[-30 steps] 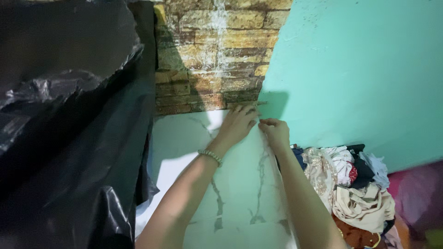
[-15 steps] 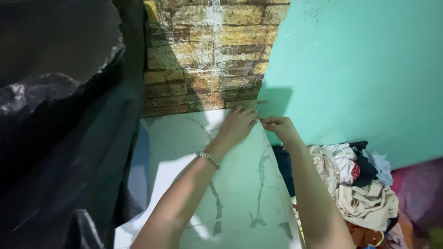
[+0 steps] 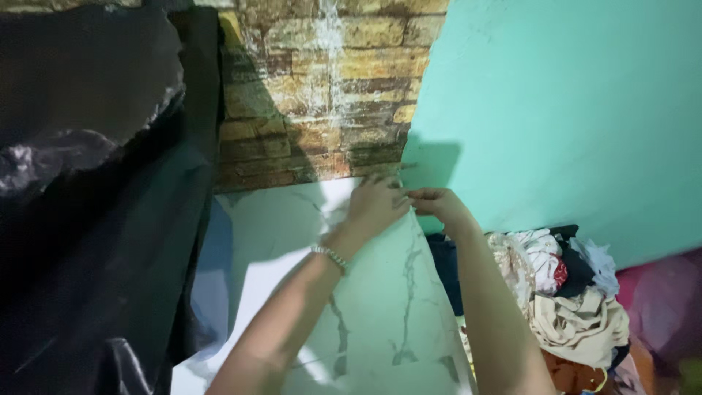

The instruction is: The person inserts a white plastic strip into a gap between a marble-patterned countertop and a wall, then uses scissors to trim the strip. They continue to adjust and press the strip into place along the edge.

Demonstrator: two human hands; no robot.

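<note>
Marble-look sheet [image 3: 344,292] being pinched at its top right corner

The corner is gripped by the left hand [image 3: 376,205] and right hand [image 3: 439,205], fingers seemingly closed on it, against the brick-pattern wall [image 3: 322,88] beside the teal wall [image 3: 570,110].

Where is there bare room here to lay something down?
The marble-patterned sheet is bare between the brick wall and the left hand. It is crowded at its top right corner, where the right hand pinches too, and by the clothes pile.

Black plastic sheeting [image 3: 88,219] hangs left; a heap of clothes [image 3: 570,300] lies below the turquoise wall [image 3: 570,110].
</note>
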